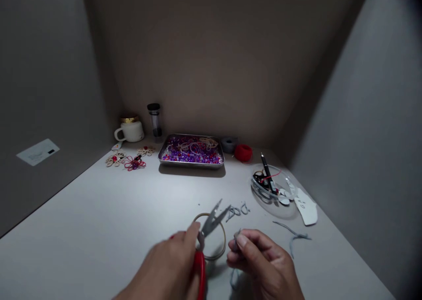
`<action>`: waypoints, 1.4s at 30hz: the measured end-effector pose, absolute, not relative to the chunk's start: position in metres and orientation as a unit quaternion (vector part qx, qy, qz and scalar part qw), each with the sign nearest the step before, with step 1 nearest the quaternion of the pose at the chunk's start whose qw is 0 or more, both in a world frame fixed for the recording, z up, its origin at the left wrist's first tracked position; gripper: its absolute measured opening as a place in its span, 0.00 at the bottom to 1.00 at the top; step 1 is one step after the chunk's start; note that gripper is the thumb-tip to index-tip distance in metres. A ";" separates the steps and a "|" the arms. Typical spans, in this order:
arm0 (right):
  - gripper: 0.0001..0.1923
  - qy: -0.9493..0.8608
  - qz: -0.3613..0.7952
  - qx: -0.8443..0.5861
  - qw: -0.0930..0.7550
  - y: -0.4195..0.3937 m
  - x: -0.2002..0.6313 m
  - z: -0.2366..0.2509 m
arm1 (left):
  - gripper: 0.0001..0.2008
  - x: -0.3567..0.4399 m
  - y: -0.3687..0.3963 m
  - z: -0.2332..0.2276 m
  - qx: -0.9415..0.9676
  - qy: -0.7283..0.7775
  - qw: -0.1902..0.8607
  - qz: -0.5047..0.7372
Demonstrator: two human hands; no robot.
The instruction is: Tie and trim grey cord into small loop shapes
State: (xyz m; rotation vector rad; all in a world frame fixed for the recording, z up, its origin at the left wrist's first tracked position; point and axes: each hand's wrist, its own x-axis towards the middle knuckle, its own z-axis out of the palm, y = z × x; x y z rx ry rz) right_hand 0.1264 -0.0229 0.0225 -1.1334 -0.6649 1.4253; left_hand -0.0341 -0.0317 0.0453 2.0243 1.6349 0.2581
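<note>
Those red-handled scissors (208,229) in the left hand (171,265) are gaping right beside the right hand (263,265), whose fingertips (240,242) pinch a tiny grey cord (236,235) above the desk, so a wobble could nick them.

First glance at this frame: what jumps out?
The left hand holding red-handled scissors with blades open, low centre, beside the right hand pinching a bit of grey cord. Behind them, the metal tray of purple beads stands lit at the back of the table, a red thread spool to its right.
</note>
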 end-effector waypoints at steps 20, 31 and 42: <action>0.06 -0.096 0.836 -0.150 0.519 -0.042 0.158 0.017 | 0.19 -0.032 -0.040 0.030 0.549 0.523 0.610 0.229; 0.11 -0.325 0.787 -0.238 0.466 -0.060 0.137 -0.005 | 0.16 -0.001 -0.052 0.002 0.270 0.422 0.795 0.342; 0.14 -0.384 0.748 -0.332 0.427 -0.053 0.141 0.001 | 0.15 0.001 -0.048 0.003 0.283 0.468 0.755 0.360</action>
